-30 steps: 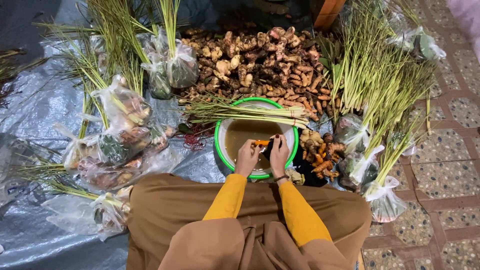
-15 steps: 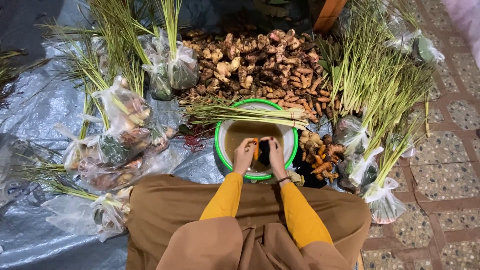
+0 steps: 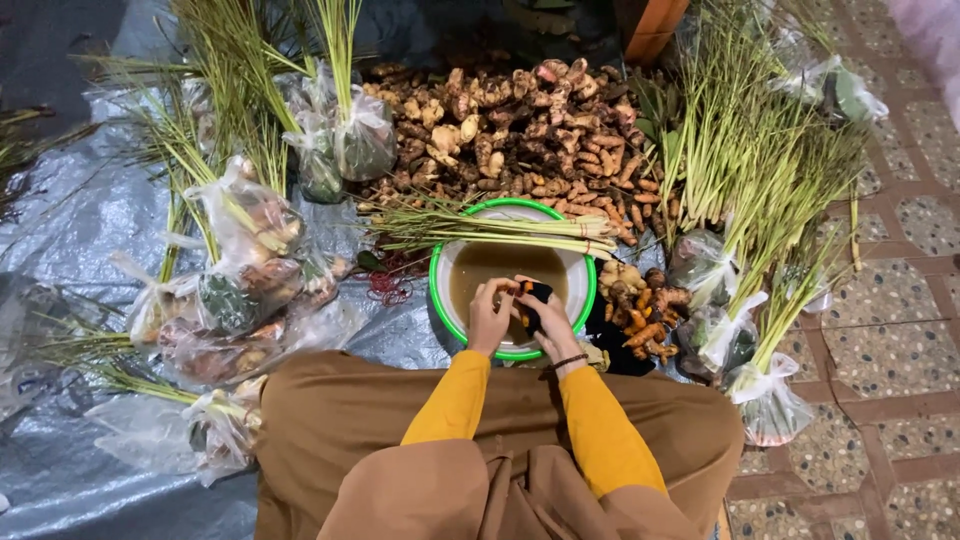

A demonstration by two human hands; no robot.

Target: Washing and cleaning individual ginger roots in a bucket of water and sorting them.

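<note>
Hands (image 3: 518, 315) meet over the green-rimmed basin (image 3: 512, 280) at 12 o'clock: your left (image 3: 490, 315) pinches an orange root (image 3: 518, 291), your right (image 3: 548, 322) presses a dark scrubber (image 3: 534, 300) against it, above the murky water.

A single head-worn camera looks steeply down from above the seated person's lap, facing forward across the grey plastic ground sheet (image 3: 80, 250). It sits fairly high, taking in the white round basin with a green rim (image 3: 440, 300) near centre and the patterned tiled floor (image 3: 900, 330) at right.
</note>
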